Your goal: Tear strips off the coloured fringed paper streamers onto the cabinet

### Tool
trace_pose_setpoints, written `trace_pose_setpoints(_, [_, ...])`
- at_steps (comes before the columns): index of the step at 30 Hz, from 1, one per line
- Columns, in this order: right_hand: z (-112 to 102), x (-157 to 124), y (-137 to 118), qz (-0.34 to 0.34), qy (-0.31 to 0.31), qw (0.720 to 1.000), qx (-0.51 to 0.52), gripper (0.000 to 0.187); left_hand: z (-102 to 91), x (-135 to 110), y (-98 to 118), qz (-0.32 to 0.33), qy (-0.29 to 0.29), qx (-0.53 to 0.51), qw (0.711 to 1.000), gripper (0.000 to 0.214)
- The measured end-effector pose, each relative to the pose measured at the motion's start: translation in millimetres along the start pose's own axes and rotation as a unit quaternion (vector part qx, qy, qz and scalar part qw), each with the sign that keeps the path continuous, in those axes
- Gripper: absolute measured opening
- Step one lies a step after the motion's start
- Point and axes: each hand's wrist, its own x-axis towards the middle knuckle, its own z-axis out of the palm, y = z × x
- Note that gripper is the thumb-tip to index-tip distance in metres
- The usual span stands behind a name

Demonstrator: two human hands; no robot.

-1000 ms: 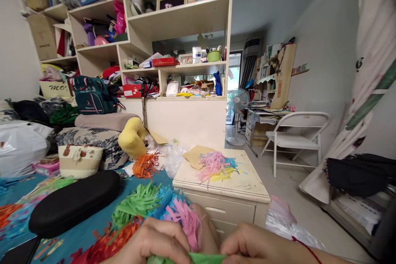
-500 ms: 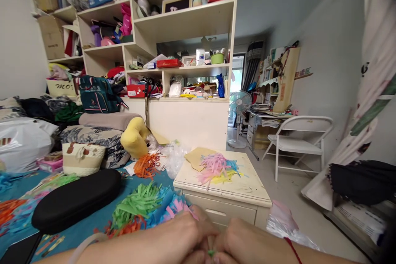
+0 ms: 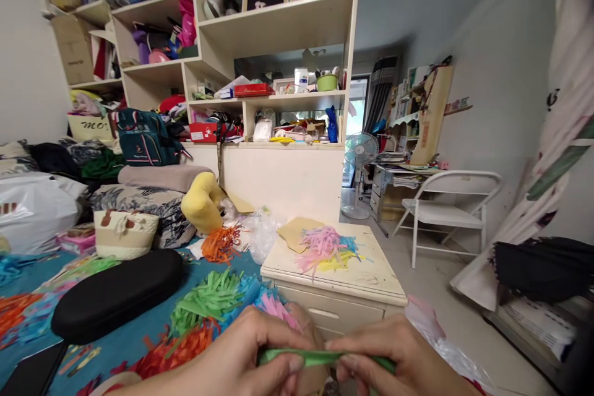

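Observation:
A narrow green strip (image 3: 320, 357), seemingly rolled or twisted paper, stretches level between my hands at the bottom of the view. My left hand (image 3: 260, 352) pinches one part of it between thumb and fingers. On the other side my right hand (image 3: 385, 349) grips it the same way, and a bit of green shows past those fingers. Just beyond my left hand lie fringed paper bunches: a green one (image 3: 208, 300), a pink one (image 3: 278, 309) and a red-orange one (image 3: 179, 349), all on the teal bed cover (image 3: 114, 349).
A cream bedside cabinet (image 3: 334, 281) stands ahead, with a pink fringed bunch (image 3: 321, 244) on top. To the left lie a black case (image 3: 118, 294) and a dark phone (image 3: 34, 371). A shelf unit (image 3: 278, 28) rises behind; a white folding chair (image 3: 448, 213) stands at right.
Both hands have risen and moved slightly apart. The green strip, of which only a small bit showed before, is now visible as a length held between them.

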Motion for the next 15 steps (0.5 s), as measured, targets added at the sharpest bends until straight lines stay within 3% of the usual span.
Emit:
trace_pose_setpoints(3, [6.5, -8.5, 7.4, 0.013, 0.063, 0.997, 0.043, 0.023, 0.5, -6.1, -7.6, -0.007, 0.016, -0.009, 1.000, 0.033])
trace_pose_setpoints(6, [10.4, -14.6, 12.8, 0.018, 0.074, 0.991, 0.114, 0.020, 1.0, -9.9, -11.9, 0.005, 0.051, -0.030, 0.998, 0.032])
trace_pose_setpoints(9, [9.6, -16.3, 13.7, -0.031, 0.073, 0.977, 0.200, 0.018, 1.1, -10.4, -14.0, 0.023, 0.078, -0.053, 0.995, 0.026])
trace_pose_setpoints(12, [4.2, -14.8, 8.7, -0.079, 0.066, 0.968, 0.227, 0.017, 0.4, -8.9, -15.9, 0.081, 0.086, -0.065, 0.991, 0.019])
trace_pose_setpoints(15, [-0.6, -14.4, 3.8, -0.083, 0.048, 0.966, 0.239, 0.017, -1.6, -7.5, -14.9, 0.148, 0.091, -0.086, 0.981, 0.020])
